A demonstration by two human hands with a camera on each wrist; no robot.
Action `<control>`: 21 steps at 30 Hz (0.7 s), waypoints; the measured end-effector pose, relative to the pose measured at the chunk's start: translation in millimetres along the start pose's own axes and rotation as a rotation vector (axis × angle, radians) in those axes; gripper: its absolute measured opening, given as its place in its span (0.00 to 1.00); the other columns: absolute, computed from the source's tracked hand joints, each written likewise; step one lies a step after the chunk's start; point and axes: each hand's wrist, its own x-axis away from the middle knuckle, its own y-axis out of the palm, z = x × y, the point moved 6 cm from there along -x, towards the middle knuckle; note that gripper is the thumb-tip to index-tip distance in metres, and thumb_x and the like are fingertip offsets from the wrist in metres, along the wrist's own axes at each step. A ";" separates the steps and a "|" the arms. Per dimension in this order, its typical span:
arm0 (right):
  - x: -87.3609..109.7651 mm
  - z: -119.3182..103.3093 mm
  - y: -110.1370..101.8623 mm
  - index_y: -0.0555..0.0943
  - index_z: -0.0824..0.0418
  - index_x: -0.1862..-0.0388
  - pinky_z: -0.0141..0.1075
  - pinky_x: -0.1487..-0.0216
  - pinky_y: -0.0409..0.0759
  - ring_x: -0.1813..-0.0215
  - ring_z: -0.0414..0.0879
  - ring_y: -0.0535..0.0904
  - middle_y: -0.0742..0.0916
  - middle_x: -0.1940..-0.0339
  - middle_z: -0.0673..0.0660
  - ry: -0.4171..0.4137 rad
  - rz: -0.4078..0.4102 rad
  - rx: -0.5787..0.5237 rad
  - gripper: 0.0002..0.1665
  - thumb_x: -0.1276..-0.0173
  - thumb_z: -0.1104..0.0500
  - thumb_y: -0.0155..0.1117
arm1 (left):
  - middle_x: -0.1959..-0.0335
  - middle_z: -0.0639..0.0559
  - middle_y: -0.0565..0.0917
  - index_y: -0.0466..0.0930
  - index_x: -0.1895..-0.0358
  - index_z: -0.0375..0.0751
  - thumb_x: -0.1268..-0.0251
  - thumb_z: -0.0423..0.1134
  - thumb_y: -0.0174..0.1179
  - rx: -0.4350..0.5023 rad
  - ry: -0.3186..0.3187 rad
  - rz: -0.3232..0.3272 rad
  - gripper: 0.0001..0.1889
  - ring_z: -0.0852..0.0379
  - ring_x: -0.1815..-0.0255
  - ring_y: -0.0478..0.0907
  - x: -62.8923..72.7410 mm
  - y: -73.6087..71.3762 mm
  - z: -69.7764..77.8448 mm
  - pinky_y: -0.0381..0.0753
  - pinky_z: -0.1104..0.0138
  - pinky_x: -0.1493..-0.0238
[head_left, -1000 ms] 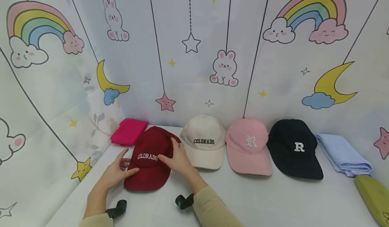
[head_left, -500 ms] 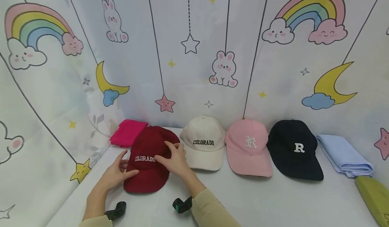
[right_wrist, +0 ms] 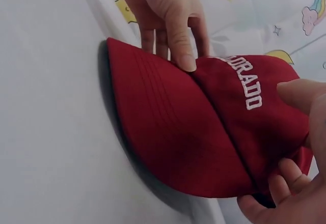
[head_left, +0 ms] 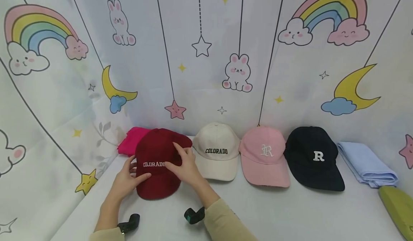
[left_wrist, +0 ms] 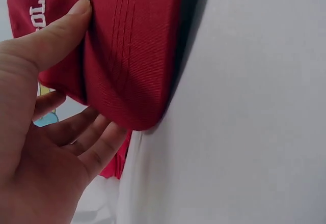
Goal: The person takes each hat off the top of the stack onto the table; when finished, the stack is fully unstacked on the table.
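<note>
A dark red baseball cap (head_left: 158, 189) with white COLORADO lettering sits at the left end of a row of caps, its brim toward me. My left hand (head_left: 124, 182) holds its left side; the thumb lies on the front where crown meets brim, and the fingers reach beneath the edge in the left wrist view. On the other side, my right hand (head_left: 187, 165) grips the crown, thumb beside the lettering. In the right wrist view some of the right fingers (right_wrist: 288, 183) curl at the cap's lower edge. The back of the cap is hidden.
Right of the red cap stand a cream cap (head_left: 217, 162), a pink cap (head_left: 264, 173) and a black cap (head_left: 311, 173). A bright pink folded cloth (head_left: 130, 140) lies behind left. At right are a folded light blue cloth (head_left: 368, 164) and a green item (head_left: 397, 208).
The red cap has shifted slightly back, its crown rising a little and covering more of the pink cloth. Both hands have stayed on it, the left moving slightly right and back.
</note>
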 end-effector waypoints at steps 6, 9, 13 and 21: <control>-12.7 2.5 -3.3 0.61 0.52 0.19 0.47 0.37 0.75 0.35 0.48 0.66 0.71 0.40 0.54 -0.023 -0.027 -0.006 0.48 0.34 0.45 0.69 | 0.33 0.30 0.69 0.46 0.21 0.35 0.39 0.49 0.73 0.001 0.038 0.036 0.53 0.33 0.38 0.72 -9.8 -0.6 8.8 0.78 0.43 0.44; -21.2 6.5 -4.0 0.59 0.53 0.19 0.47 0.37 0.74 0.35 0.48 0.67 0.71 0.40 0.55 -0.020 -0.045 -0.005 0.49 0.34 0.45 0.69 | 0.33 0.29 0.68 0.46 0.21 0.35 0.38 0.47 0.73 0.005 0.047 0.050 0.52 0.33 0.38 0.72 -16.7 0.3 10.0 0.77 0.42 0.42; -32.0 14.7 -5.5 0.59 0.57 0.19 0.47 0.38 0.74 0.37 0.49 0.69 0.72 0.40 0.57 -0.023 -0.048 0.004 0.49 0.34 0.47 0.69 | 0.31 0.29 0.67 0.46 0.21 0.35 0.38 0.46 0.72 0.011 0.045 0.055 0.52 0.33 0.37 0.71 -26.7 5.4 9.9 0.75 0.41 0.40; -42.5 30.0 -4.7 0.56 0.60 0.18 0.49 0.35 0.72 0.36 0.52 0.69 0.72 0.39 0.61 0.042 -0.058 -0.006 0.51 0.33 0.47 0.68 | 0.31 0.26 0.66 0.45 0.21 0.33 0.35 0.44 0.70 0.000 0.001 0.030 0.49 0.29 0.34 0.67 -39.2 14.1 10.4 0.70 0.39 0.37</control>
